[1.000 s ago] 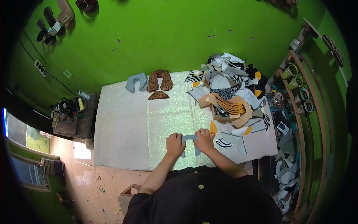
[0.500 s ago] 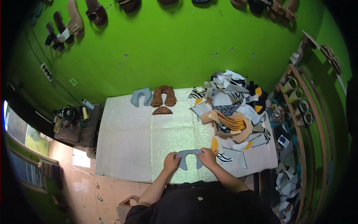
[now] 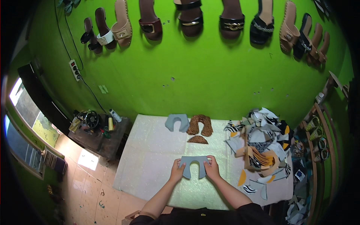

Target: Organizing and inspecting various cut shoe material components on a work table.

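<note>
Between my two hands is a grey U-shaped cut piece, like a shoe upper part (image 3: 194, 159), its opening toward me. My left hand (image 3: 177, 169) grips its left side, thumb on top. The right side is gripped by my right hand (image 3: 212, 167) in the same way. Farther back on the table (image 3: 150, 157) lie a stack of grey-blue U-shaped pieces (image 3: 173, 119) and, beside it, brown patterned U-shaped pieces (image 3: 194, 125). A small brown half-moon piece (image 3: 198, 140) lies just in front of the brown ones.
A heap of cut scraps (image 3: 266, 131) in white, grey, zebra and orange covers the table's right side. Left of the table stands a sewing machine (image 3: 92, 119) on a dark stand. Sandals (image 3: 189, 22) hang on the green wall; a wooden rack (image 3: 330, 138) stands at right.
Both hands have moved the grey piece away from my body, farther over the table. My head view has tilted up and turned left, showing more of the wall.
</note>
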The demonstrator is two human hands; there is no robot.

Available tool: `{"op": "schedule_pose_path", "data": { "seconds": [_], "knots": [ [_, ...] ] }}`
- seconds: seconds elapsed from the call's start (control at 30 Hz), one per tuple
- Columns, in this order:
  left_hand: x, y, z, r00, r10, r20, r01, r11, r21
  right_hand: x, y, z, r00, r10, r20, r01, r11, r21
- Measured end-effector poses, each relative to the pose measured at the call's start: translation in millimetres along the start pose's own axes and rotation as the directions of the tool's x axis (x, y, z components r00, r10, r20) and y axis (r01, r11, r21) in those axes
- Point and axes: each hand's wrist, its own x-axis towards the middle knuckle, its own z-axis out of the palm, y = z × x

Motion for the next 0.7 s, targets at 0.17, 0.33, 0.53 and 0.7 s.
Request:
{"op": "schedule_pose_path", "data": {
  "seconds": [0.17,0.33,0.53,0.7],
  "knots": [
    [91,25,-51,0.992,0.123,0.028,-0.123,0.992,0.001,77,-23,55,0.982,-0.162,-0.093,0.158,0.986,-0.045],
    [193,41,-86,0.977,0.203,0.061,-0.208,0.974,0.094,152,-47,101,0.996,-0.088,-0.025,0.079,0.966,-0.246],
    [277,45,-91,0.957,0.291,0.011,-0.279,0.904,0.324,226,-43,128,0.976,-0.215,0.018,0.205,0.895,-0.396],
    [311,31,-92,0.959,0.276,-0.063,-0.231,0.893,0.387,263,-30,136,0.976,-0.216,0.042,0.212,0.87,-0.445]
  ]
}}
